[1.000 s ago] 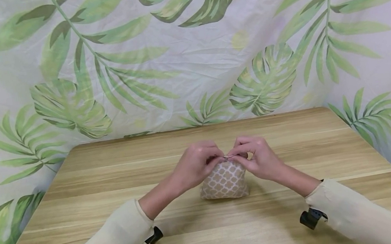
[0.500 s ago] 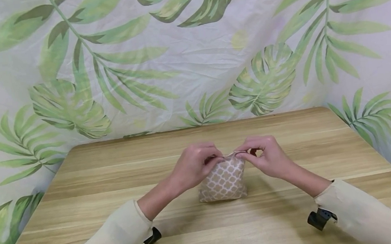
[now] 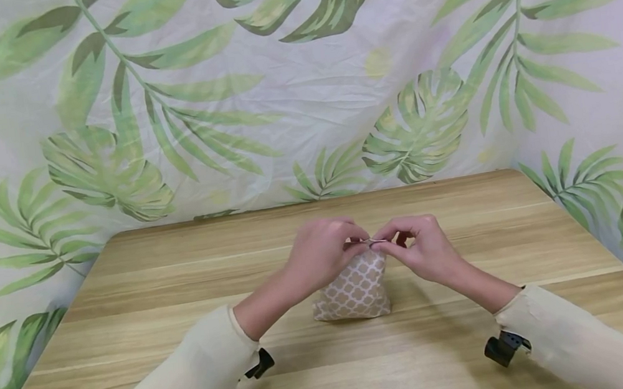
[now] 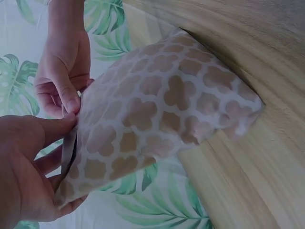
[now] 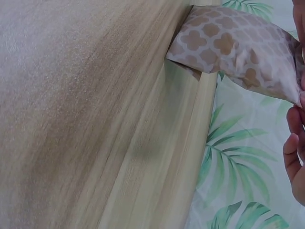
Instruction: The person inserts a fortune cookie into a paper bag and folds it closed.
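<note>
A small bag (image 3: 354, 287) with a tan and white lattice print stands upright on the table, its body full and its base flat. In the head view my left hand (image 3: 323, 253) pinches the bag's top edge. My right hand (image 3: 426, 249) pinches the same edge at its right end, the fingertips of both hands almost meeting. The left wrist view shows my left thumb and fingers either side of the bag's mouth, where a narrow dark gap shows. In the right wrist view my right hand (image 5: 295, 157) is partly cut off. The bag's contents are hidden.
The wood-grain table (image 3: 184, 275) spreads around the bag, its far edge against a hanging cloth (image 3: 302, 95) printed with green leaves. A small black camera (image 3: 260, 363) sits under the left cuff and another black camera (image 3: 503, 348) under the right.
My right hand first slid right along the bag's top edge. Then my left hand moved right along that edge, up close to the right fingertips. The bag shifted slightly left in the head view.
</note>
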Motion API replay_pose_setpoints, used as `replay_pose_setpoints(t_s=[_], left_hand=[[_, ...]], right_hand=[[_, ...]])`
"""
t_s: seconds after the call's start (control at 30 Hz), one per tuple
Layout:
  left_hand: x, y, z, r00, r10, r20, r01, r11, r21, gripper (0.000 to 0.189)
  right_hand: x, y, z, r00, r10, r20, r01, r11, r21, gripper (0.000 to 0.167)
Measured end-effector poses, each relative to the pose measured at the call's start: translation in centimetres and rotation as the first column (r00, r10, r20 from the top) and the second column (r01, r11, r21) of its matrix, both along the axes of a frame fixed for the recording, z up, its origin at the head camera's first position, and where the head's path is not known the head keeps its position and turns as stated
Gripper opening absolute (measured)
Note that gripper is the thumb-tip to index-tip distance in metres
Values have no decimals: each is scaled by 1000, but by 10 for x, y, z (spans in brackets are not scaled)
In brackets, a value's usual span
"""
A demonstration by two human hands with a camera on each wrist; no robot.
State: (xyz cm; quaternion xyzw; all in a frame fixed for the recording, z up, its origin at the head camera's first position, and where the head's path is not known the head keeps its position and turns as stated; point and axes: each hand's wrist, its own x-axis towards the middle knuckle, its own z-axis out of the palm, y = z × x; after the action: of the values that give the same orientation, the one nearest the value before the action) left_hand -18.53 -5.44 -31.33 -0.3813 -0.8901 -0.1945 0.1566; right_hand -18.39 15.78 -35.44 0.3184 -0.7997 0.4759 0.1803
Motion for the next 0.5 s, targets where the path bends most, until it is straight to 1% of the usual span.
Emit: replay_pose_setpoints(t_s=[0.07, 0.2, 0.3, 0.5], left_hand=[[1, 3, 1, 1000, 11, -6, -11, 1000, -12, 9], [0, 5, 1, 1000, 28, 2, -27, 999, -20, 6], [0, 5, 0, 1000, 28, 7, -28, 999, -21, 5], [-1, 0, -4, 1000, 18, -16, -19, 999, -47, 9]], right_hand=[[0, -1, 0, 1000, 2, 14, -2, 1000, -11, 11], [0, -1, -1, 1000, 22, 19, -21, 999, -31, 11], [-1, 0, -2, 999, 37, 12, -36, 998, -44, 13], [-1, 1, -5, 999, 44, -17, -45, 996, -80, 16]])
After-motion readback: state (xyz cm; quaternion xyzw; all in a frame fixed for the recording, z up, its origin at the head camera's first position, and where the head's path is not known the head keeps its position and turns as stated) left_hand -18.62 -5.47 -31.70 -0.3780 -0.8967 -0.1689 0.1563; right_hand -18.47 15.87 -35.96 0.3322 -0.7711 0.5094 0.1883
